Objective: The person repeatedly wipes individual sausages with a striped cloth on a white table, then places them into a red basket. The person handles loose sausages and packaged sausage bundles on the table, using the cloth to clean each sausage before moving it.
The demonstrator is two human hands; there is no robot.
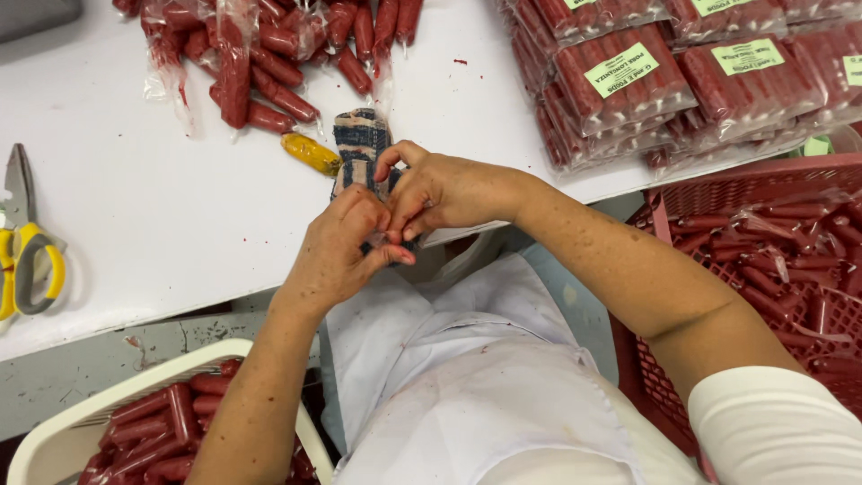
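My left hand [339,256] and my right hand [435,193] meet at the front edge of the white table [162,216]. Both sets of fingers pinch a blue-and-white checked cloth [361,144] that lies over the table edge; its lower part is hidden behind my hands. A small yellow piece [311,153] lies just left of the cloth. Loose red sausages in clear plastic [269,63] are heaped at the far side of the table.
Yellow-handled scissors [27,260] lie at the table's left edge. Stacked labelled packs of red sausages [646,81] fill the back right. A red crate [718,189] with sausages stands at right, a white basket [135,377] with sausages at lower left.
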